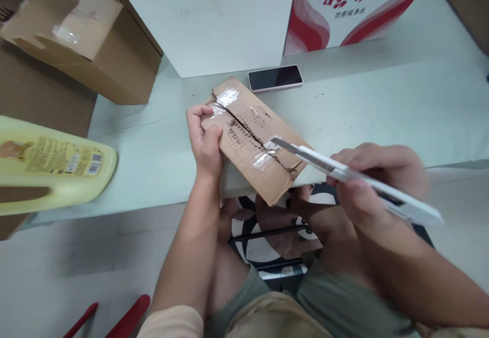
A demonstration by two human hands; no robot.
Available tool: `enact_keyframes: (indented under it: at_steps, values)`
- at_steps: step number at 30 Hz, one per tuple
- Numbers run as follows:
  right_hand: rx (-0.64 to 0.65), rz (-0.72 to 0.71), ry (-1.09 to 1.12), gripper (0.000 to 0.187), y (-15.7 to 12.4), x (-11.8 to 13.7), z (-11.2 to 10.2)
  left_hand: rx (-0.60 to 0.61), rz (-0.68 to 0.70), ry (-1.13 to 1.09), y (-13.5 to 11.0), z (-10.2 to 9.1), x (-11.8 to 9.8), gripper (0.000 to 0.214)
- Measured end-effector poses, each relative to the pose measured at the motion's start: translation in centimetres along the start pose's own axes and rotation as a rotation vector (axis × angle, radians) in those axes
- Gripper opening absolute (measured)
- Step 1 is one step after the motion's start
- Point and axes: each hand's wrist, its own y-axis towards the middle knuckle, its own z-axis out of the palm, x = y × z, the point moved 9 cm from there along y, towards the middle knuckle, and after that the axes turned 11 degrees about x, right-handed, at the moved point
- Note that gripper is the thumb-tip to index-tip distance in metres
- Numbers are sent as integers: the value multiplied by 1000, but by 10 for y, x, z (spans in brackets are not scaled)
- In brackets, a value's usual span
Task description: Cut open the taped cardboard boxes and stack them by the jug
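the box was held at the centre, slanted out over the near edge of the worktop, and progress was judged to be partial. a dark, ragged gap was shown along the seam, so part of the closure was taken to be parted already. shiny tape was left at the box's eleven o'clock end and again toward five o'clock; neither flap was lifted, and the contents were hidden.

the box's nine o'clock edge was grasped by the fingers of the left hand. the knife was gripped in the fingers of the right hand at three o'clock, its bare blade pointed over the seam; whether the cardboard was touched could not be told.

the worktop was covered in pale green. a phone was laid just beyond the box at one o'clock, near the foot of a white carton at twelve. a red-and-white carton was placed between one and two, brown cartons were gathered at ten, and a yellow jug was set at nine. grey tiles were shown below, with red bars glimpsed between seven and eight.
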Motion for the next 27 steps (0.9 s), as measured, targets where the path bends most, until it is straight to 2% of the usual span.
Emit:
enact_keyframes:
  at_steps: [3,5,12,17,19,23,25,27]
  values:
    - [230,-105,-129,16,4,24,15,1,-13,6,-1,0,0,33]
    - [328,-108,-179,20,6,26,22,-6,-23,18,-1,0,1,35]
    - [234,-283,-209,17,6,27,29,8,-2,32,0,0,0,32]
    - [211,-228,-258,21,7,29,29,13,-6,61,1,-2,3,36]
    - [214,-142,-247,20,8,26,27,19,1,67,1,-2,4,39]
    - [233,125,-148,12,7,7,25,26,8,82,3,-2,7,41]
    - [224,185,-106,9,7,5,23,25,12,88,3,-2,7,40]
    - [198,178,-107,10,7,9,18,24,9,80,2,0,6,39]
